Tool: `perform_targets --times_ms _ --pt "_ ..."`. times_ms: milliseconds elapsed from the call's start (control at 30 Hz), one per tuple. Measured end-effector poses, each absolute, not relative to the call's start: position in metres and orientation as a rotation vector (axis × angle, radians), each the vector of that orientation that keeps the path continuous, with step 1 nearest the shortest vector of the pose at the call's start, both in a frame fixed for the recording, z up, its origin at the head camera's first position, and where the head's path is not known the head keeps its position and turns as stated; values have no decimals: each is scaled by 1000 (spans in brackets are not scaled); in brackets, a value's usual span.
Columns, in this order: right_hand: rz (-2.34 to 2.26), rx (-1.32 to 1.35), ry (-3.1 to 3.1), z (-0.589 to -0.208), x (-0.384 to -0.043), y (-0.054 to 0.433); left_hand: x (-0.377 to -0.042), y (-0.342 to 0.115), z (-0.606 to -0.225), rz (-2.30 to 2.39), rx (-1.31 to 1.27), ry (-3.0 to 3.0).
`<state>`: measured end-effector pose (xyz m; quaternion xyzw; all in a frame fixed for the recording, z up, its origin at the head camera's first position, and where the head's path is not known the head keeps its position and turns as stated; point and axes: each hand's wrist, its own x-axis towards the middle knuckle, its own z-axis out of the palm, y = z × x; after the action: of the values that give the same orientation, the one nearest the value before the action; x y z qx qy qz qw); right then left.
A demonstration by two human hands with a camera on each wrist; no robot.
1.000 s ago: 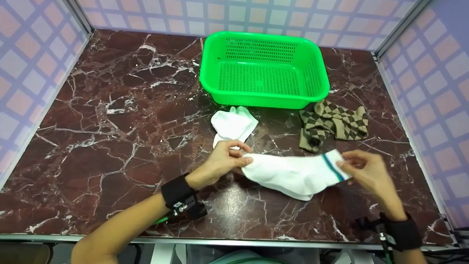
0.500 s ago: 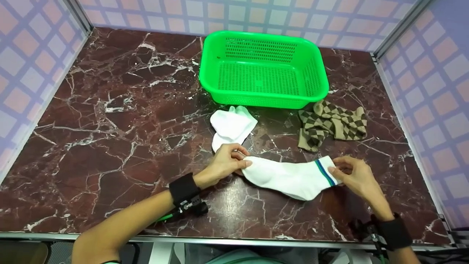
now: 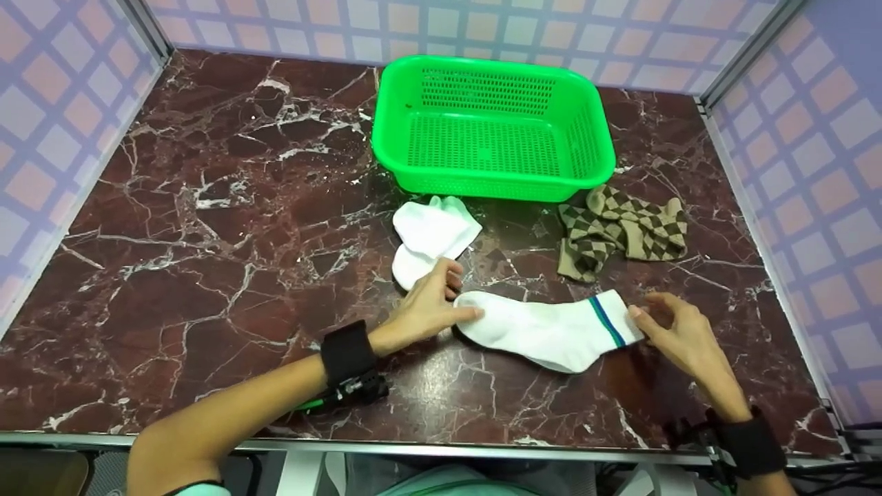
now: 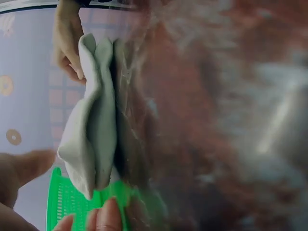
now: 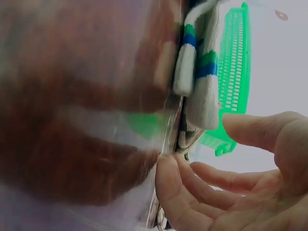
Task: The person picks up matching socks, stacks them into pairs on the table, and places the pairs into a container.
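A pair of white socks (image 3: 530,331), one laid on the other, lies lengthwise on the table, with green and blue stripes near the cuffs. At the toe end is my left hand (image 3: 431,300), its thumb over the toes in the head view. The left wrist view shows thumb (image 4: 36,166) and fingers spread apart around the toes (image 4: 89,168). Beside the cuffs (image 5: 202,98) my right hand (image 3: 682,337) has its thumb at the cuff edge. Its fingers (image 5: 168,183) touch the tabletop, apart from the socks in the right wrist view.
A green plastic basket (image 3: 496,184) stands at the back of the marbled table (image 3: 207,289). White socks (image 3: 434,231) lie bunched just beyond my left hand. Brown checkered socks (image 3: 620,231) lie right of the basket's front corner. Patterned panels (image 3: 813,124) border the table.
The striped socks came down flat on the table, shifting slightly left. Both hands have loosened from their pinch at toe and cuff, and the fingers have spread.
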<state>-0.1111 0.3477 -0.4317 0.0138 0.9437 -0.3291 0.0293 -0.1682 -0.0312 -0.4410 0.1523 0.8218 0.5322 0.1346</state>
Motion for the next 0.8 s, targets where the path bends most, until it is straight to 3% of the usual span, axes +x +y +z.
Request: perform_targets --times_ms 200,800 --pt "-1077 81 2801 -432 -112 339 -166 -27 -434 1399 432 2353" --pt "-1108 -61 2709 -440 -112 319 -161 -24 -438 1568 371 2130"
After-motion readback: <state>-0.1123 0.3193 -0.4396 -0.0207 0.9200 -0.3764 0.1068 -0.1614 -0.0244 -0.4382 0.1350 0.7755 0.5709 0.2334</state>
